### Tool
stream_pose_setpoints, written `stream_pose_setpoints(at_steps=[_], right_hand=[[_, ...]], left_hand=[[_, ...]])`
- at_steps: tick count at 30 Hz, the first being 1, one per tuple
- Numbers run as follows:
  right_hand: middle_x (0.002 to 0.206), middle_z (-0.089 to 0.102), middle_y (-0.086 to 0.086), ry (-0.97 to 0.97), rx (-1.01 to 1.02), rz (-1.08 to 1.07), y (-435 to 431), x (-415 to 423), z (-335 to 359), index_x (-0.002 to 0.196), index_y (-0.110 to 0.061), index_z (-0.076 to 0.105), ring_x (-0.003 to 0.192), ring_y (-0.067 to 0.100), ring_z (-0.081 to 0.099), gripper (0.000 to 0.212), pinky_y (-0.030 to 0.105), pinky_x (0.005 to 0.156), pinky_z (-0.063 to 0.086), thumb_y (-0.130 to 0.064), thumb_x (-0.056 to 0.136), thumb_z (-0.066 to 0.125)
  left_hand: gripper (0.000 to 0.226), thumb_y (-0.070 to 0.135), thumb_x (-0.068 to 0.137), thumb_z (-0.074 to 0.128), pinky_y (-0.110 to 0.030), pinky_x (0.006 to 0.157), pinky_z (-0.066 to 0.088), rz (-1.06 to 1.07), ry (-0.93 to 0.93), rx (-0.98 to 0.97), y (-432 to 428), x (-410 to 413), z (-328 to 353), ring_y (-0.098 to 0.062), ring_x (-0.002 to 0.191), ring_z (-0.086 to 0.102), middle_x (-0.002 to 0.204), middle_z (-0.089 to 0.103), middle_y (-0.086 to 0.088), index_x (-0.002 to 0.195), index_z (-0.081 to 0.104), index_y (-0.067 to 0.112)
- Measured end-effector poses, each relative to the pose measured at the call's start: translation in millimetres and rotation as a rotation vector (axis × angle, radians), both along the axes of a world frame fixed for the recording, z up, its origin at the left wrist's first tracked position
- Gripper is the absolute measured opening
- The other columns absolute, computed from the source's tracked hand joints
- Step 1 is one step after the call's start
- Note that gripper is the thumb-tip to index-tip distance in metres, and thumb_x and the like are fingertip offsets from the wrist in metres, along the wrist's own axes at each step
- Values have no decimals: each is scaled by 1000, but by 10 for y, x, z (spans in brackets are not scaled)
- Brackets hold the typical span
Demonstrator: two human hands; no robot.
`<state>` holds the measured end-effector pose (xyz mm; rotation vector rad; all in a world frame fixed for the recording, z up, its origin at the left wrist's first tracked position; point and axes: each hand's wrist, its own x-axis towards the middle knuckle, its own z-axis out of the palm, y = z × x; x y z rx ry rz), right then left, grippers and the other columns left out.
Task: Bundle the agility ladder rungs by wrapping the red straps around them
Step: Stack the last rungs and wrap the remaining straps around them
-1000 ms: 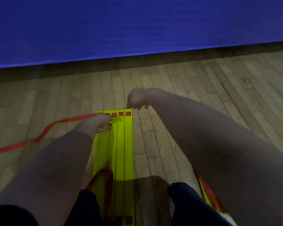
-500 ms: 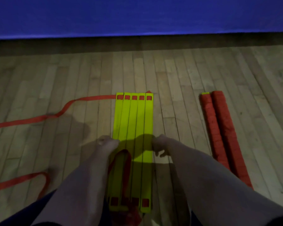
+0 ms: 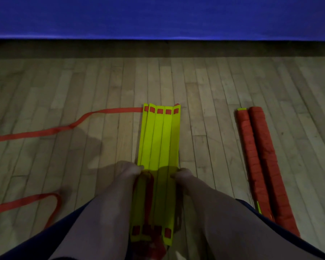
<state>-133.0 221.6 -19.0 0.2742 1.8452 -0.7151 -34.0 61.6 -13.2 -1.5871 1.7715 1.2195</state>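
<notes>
Several yellow ladder rungs [image 3: 159,136] lie flat side by side on the wooden floor, with red strap squares showing at both ends. My left hand [image 3: 129,170] grips their left edge at mid-length, just above a red strap loop [image 3: 148,186] lying on the rungs. My right hand [image 3: 183,174] grips their right edge at the same height, fingers curled inward. A long red strap [image 3: 79,121] runs from the far left corner of the rungs off to the left. Another red strap [image 3: 36,199] loops on the floor at lower left.
Two long bundles wrapped in red strap [image 3: 259,162] lie parallel on the floor to the right. A blue wall pad [image 3: 158,15] stands at the back. My knees in dark shorts frame the near end of the rungs.
Both hands have come back from the far end of the rungs to their middle. In the last half second they have hardly moved.
</notes>
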Motion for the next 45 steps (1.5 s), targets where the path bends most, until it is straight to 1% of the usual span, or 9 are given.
stream_pose_setpoints(at_steps=[3,12,15,18,20,22,26,34,45], right_hand=[[120,62,18,5,-20,28,-64,-64,70,124,1,54,109,31,63,35,38,93,53,-10,92,61],[126,52,22,120,-34,-60,-53,-331,114,132,-1,39,115,38,55,35,54,96,49,-14,100,43],[99,57,18,142,-74,-197,-61,-506,328,117,3,54,98,31,58,27,45,90,52,-14,101,39],[72,52,6,72,-235,-330,-165,-709,707,88,-8,59,64,19,51,30,28,56,42,-36,95,52],[77,61,7,76,-282,-290,-217,-790,873,102,-6,61,65,22,60,56,31,58,51,-52,73,74],[90,70,17,118,-300,-211,-251,-842,1002,115,0,59,74,30,70,68,46,69,60,-39,65,84],[81,66,17,213,-313,-16,-281,-869,1475,111,-3,63,63,28,63,34,33,57,53,-19,82,70],[101,65,21,227,-466,101,-324,-675,2507,110,5,63,83,28,63,26,35,70,54,-10,90,56],[108,64,24,380,-698,39,-11,-257,3735,115,-1,59,78,32,63,21,49,77,54,-9,101,46]], left_hand=[[52,31,99,49,-29,101,39,-142,-19,2,-16,-20,20,-31,129,46,143,45,-19,137,45,-4],[56,29,100,48,-36,101,39,14,10,125,2,-231,115,-34,131,42,147,40,-19,142,34,-4],[64,26,94,59,-40,105,38,179,137,250,-15,-349,165,-35,131,43,144,42,-21,144,32,-2],[38,19,89,62,-32,73,53,256,276,271,-28,-496,297,-25,90,62,109,61,-14,122,53,2],[20,13,94,52,-25,63,45,233,306,216,-34,-624,457,-18,74,58,92,61,-11,110,57,1],[22,12,92,52,-29,71,52,200,329,177,-40,-751,641,-24,83,63,96,65,-14,108,61,0],[18,18,98,47,-24,61,49,230,454,197,64,-931,1162,-15,70,55,81,57,-6,84,56,10],[30,29,100,45,-27,60,45,208,643,138,78,-1005,2187,-20,93,58,106,59,-7,119,55,9],[4,15,94,58,-18,48,50,232,959,214,304,-717,3332,-6,62,61,83,63,-1,93,55,18]])
